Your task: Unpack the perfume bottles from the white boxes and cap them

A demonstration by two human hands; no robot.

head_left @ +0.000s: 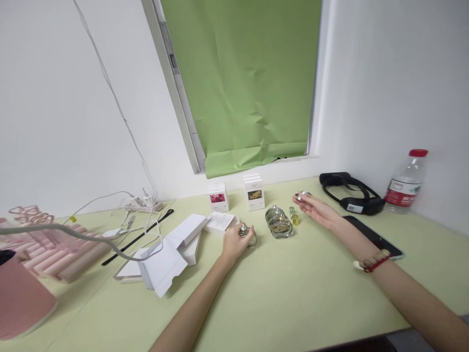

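My left hand [234, 243] is closed around a small glass perfume bottle [252, 239] that stands low over the table, its silver spray top showing between the fingers. To the right of it is a row of similar clear perfume bottles [279, 224], with small yellow and green glass vials [295, 220] beside them. My right hand [318, 209] is raised past the vials, fingers pinching a small silver and dark piece [302, 196] that looks like a bottle cap. Part of that piece is hidden by the fingers.
Small white boxes [254, 194] with pictures stand near the window. Opened white cartons [164, 264] lie left of my left hand. On the right are a phone [373, 236], a black headset [353, 199] and a red-capped bottle [403, 188]. Cables and pink rolls [66, 254] fill the left.
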